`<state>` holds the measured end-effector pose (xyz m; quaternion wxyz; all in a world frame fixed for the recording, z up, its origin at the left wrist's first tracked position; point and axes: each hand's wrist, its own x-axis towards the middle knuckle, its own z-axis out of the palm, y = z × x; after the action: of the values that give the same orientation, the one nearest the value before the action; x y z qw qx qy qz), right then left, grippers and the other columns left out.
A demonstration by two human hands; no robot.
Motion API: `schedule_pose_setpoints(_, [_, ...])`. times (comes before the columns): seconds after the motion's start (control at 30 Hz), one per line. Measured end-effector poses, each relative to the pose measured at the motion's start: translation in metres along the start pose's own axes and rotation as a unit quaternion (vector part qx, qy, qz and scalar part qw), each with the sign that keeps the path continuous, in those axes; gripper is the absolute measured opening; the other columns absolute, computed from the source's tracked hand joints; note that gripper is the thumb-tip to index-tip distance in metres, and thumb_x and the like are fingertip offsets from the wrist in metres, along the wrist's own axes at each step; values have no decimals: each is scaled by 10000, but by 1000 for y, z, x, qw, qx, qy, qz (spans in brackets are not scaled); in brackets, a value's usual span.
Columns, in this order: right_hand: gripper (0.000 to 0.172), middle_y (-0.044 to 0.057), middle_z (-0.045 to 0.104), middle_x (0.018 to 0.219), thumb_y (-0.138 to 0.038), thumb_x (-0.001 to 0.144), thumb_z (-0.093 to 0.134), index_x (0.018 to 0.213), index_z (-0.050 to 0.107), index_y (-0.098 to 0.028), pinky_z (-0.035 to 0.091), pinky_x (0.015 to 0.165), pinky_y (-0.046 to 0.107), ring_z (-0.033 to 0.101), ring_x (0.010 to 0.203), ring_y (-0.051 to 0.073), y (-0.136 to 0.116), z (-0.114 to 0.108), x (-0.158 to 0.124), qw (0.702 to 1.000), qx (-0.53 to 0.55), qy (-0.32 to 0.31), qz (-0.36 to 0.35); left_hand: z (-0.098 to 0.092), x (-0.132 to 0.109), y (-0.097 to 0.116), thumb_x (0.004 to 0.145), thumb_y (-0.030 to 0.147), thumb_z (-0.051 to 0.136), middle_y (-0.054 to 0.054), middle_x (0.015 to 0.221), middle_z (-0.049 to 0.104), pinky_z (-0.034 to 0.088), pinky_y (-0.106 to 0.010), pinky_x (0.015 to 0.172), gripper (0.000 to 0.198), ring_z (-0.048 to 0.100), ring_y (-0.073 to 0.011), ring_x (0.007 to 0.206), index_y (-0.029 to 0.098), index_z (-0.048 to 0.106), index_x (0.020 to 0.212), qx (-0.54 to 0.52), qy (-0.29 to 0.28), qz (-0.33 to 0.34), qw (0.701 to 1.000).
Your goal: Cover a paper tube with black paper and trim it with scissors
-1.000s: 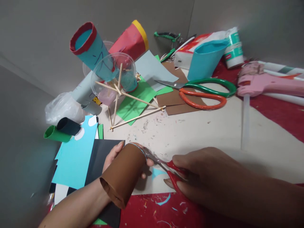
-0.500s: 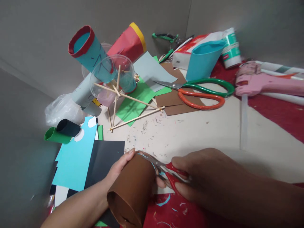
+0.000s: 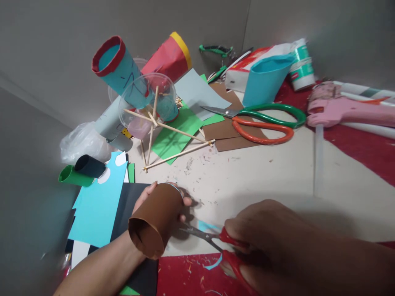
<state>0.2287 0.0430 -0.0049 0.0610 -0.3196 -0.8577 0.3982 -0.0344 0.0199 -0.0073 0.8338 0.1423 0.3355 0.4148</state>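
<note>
A brown tube (image 3: 159,216) of paper or foam sheet, with a thin blue edge at its far end, lies tilted in my left hand (image 3: 145,197). The fingers wrap round its far end and show on its right side. My right hand (image 3: 262,234) grips small red-handled scissors (image 3: 207,236), whose blades point left, just right of the tube and apart from it. A blue scrap (image 3: 208,226) lies on the table behind the blades. Another blue strip (image 3: 213,263) is on the red cloth (image 3: 182,273) below.
Large scissors (image 3: 265,123) with green and orange handles lie beyond my hands. A pink glue gun (image 3: 345,111) is at right. A stick frame (image 3: 179,154), a blue cup-like tube (image 3: 267,80) and a red tube (image 3: 166,57) stand behind. Blue sheets (image 3: 95,205) lie at left.
The brown tube has moved left and slightly up with my left hand. The scissors have come away from its far rim and now sit lower, with blades apart from it.
</note>
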Motion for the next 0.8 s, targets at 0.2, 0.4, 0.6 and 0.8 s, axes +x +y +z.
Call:
schedule_pose_setpoints(0.2, [135,44,640,649,-316,740,597,640,618,-228,220,411,256,534,487,163,-9,-2,3,992,-43,-95,75,4,-4,4,945,481,587,-101,1082,737,555,-256,648,348,723,-199,822,185,706,1083,-11,-14,-4,1000])
schedule_pose_setpoints(0.4, [174,25,602,627,-337,756,592,623,613,-228,195,392,236,485,445,132,-10,-4,4,991,-34,-103,82,7,5,-1,876,469,681,-138,1031,733,574,-287,740,392,721,-215,840,112,711,1036,-31,-15,-41,999])
schedule_pose_setpoints(0.6, [180,-16,525,538,-265,781,564,609,566,-211,163,383,222,400,399,84,-10,-8,5,993,-12,-98,66,20,4,-9,877,471,691,-140,1009,726,592,-312,753,412,715,-273,978,86,714,1021,-34,25,17,999])
schedule_pose_setpoints(0.8, [124,-10,555,581,-276,762,561,648,554,-226,224,426,237,446,480,120,-5,-2,5,994,-13,-74,79,25,4,-6,941,500,593,-138,1007,725,584,-254,526,439,732,-239,800,89,704,1047,-3,21,1,1000])
